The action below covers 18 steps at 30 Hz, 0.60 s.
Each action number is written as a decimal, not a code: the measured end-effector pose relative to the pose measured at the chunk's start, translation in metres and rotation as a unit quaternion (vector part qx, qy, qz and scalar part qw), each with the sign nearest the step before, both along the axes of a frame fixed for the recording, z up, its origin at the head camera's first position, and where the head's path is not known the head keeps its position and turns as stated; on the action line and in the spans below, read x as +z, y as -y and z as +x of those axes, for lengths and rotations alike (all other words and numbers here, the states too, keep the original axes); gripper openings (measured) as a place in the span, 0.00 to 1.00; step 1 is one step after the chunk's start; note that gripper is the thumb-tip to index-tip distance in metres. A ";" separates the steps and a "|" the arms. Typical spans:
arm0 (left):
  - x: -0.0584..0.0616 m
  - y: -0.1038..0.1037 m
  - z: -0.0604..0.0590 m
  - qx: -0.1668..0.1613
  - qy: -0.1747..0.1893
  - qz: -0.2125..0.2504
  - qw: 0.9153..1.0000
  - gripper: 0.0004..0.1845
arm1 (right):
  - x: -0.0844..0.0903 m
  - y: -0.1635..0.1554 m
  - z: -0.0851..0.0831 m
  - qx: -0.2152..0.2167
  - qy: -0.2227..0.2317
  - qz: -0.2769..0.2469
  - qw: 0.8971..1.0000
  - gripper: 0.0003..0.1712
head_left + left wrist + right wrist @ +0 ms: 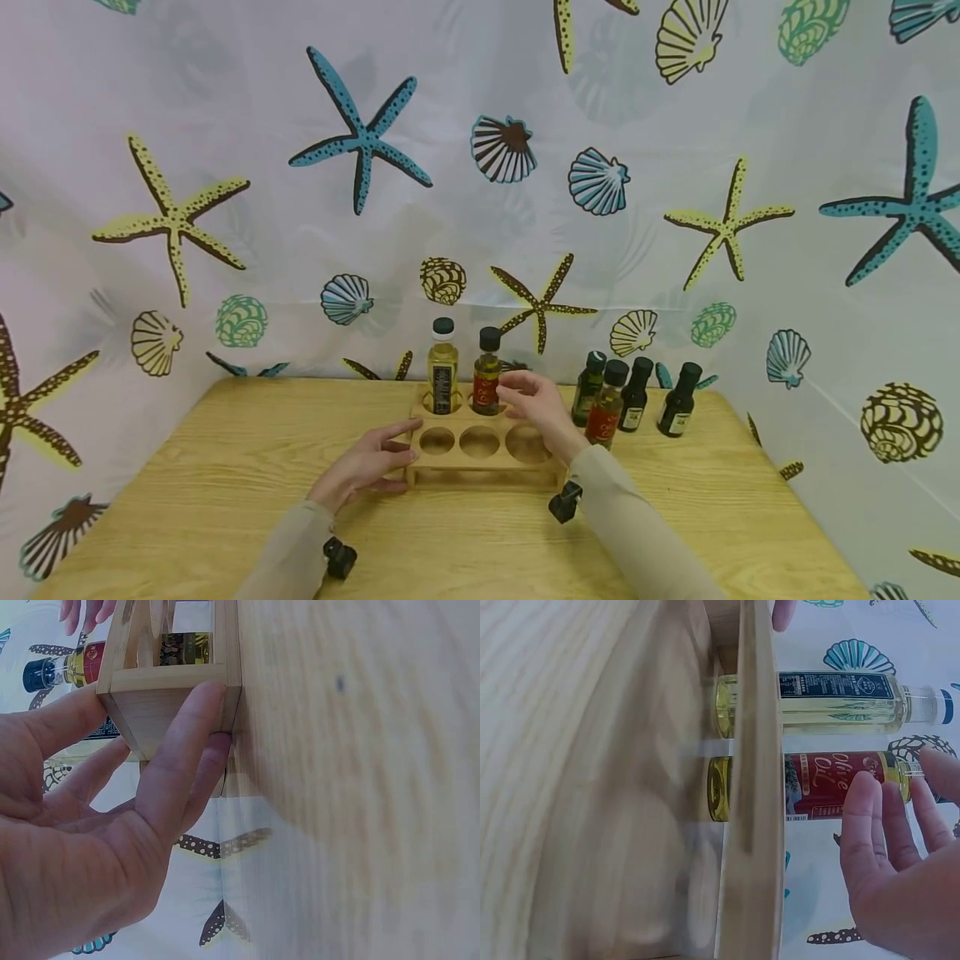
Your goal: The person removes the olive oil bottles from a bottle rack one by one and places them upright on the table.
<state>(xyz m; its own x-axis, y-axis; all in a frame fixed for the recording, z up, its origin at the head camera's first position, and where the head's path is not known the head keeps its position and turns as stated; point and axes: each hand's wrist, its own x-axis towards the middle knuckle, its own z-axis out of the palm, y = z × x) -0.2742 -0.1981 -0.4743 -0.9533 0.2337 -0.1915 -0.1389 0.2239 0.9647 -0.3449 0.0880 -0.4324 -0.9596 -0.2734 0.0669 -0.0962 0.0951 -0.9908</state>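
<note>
A wooden rack with round holes in two tiers stands on the table. My left hand rests against its left end, fingertips on the side panel. In its back row stand a clear bottle of pale yellow oil with a dark cap and a red-labelled olive oil bottle with a black cap. My right hand is at the right side of that olive oil bottle, its fingers loosely spread beside the label and neck in the right wrist view. The front-row holes hold nothing.
Right of the rack stand another red-labelled bottle, a dark green bottle and two dark bottles, one nearer and one farther right. A patterned curtain hangs behind the wooden table.
</note>
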 end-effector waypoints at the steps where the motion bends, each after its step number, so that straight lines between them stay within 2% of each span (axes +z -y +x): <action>1: 0.000 0.000 -0.001 0.001 0.001 0.000 1.000 0.32 | 0.001 0.001 -0.001 -0.001 -0.003 0.001 1.000 0.19; 11: 0.002 -0.002 -0.002 0.008 0.008 0.006 1.000 0.32 | 0.003 0.001 -0.012 -0.008 -0.011 -0.002 1.000 0.17; 18: 0.001 -0.001 -0.001 0.005 0.008 0.002 1.000 0.32 | 0.004 0.005 -0.018 -0.007 -0.023 0.005 1.000 0.21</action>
<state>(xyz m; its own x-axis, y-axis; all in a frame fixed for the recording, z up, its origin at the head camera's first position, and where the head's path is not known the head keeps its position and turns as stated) -0.2751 -0.1967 -0.4732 -0.9523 0.2254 -0.2059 -0.1562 0.2196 0.9630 -0.3634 0.0833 -0.4288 -0.9592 -0.2607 0.1092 -0.1409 0.1061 -0.9843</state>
